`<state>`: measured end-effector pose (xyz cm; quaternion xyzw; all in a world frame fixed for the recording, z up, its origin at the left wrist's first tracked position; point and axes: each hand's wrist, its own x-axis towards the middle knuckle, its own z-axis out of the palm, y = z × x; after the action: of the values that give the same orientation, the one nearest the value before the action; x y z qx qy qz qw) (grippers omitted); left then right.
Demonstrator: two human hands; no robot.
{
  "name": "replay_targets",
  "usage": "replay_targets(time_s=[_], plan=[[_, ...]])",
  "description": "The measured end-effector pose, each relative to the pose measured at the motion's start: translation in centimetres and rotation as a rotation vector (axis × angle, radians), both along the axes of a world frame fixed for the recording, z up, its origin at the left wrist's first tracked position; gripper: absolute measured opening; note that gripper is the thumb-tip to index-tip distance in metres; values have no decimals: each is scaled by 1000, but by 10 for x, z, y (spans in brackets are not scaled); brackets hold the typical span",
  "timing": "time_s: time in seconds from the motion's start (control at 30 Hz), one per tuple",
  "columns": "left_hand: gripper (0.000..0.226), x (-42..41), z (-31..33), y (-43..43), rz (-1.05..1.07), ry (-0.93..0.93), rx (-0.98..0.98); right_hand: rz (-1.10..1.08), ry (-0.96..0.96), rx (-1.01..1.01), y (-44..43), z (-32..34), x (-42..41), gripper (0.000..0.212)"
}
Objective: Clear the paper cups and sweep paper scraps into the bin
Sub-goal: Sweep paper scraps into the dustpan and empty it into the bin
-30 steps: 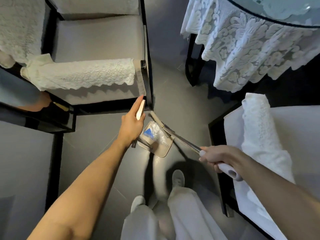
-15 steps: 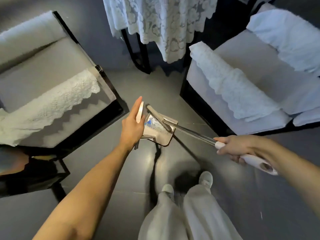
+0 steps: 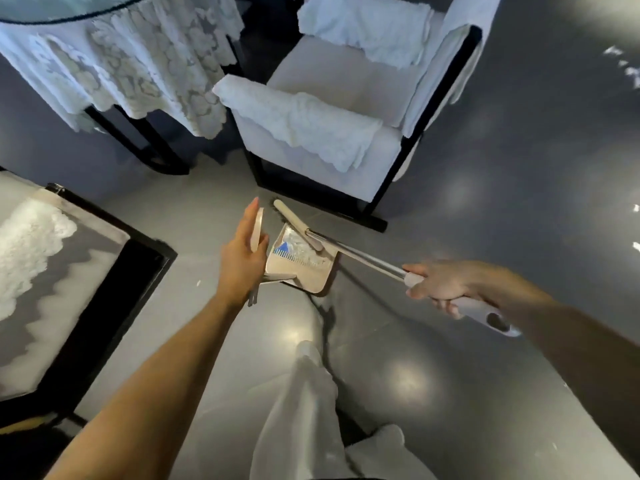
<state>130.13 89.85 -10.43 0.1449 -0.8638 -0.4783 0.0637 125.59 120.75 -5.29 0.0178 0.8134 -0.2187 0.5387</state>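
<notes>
My left hand (image 3: 242, 252) grips the pale upright handle of a beige dustpan (image 3: 313, 278), held above the grey floor in mid-frame. Crumpled paper scraps and a blue-printed piece (image 3: 291, 249) lie inside the pan. My right hand (image 3: 440, 282) grips the white handle of a broom (image 3: 360, 256), whose metal shaft runs up-left. The broom's beige head (image 3: 294, 216) rests over the pan's far edge. No paper cup or bin shows in this view.
A white armchair (image 3: 332, 109) with lace covers stands just beyond the dustpan. A table with a lace cloth (image 3: 114, 57) is at upper left, another black-framed chair (image 3: 69, 271) at left. White scraps (image 3: 623, 67) dot the floor at far right. My legs are below.
The view has swung round to the right, so the chairs and table shifted left in frame. Both hands keep their hold on dustpan and broom, which stay together in front of me.
</notes>
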Motion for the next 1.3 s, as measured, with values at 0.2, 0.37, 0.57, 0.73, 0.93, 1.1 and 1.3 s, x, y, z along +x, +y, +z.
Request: replay_targets(time_s=[0.2, 0.37, 0.57, 0.73, 0.93, 1.1, 1.3], plan=[[65, 21, -4, 121, -207, 4, -62, -165, -1, -1, 132, 4, 97, 50], [60, 30, -15, 224, -365, 21, -11, -311, 10, 21, 225, 0, 161, 29], [61, 10, -16, 349, -567, -37, -21, -668, -44, 58, 316, -2, 207, 38], [63, -25, -18, 458, -788, 11, 32, -874, -76, 57, 390, 4, 215, 22], [65, -82, -17, 600, -1021, 15, 45, -1215, -72, 5, 480, -1, 205, 29], [65, -106, -20, 717, -1225, 76, 12, -1454, -27, -84, 548, -4, 214, 45], [63, -118, -33, 853, -1406, 31, 30, -1692, 8, -113, 644, -14, 223, 55]])
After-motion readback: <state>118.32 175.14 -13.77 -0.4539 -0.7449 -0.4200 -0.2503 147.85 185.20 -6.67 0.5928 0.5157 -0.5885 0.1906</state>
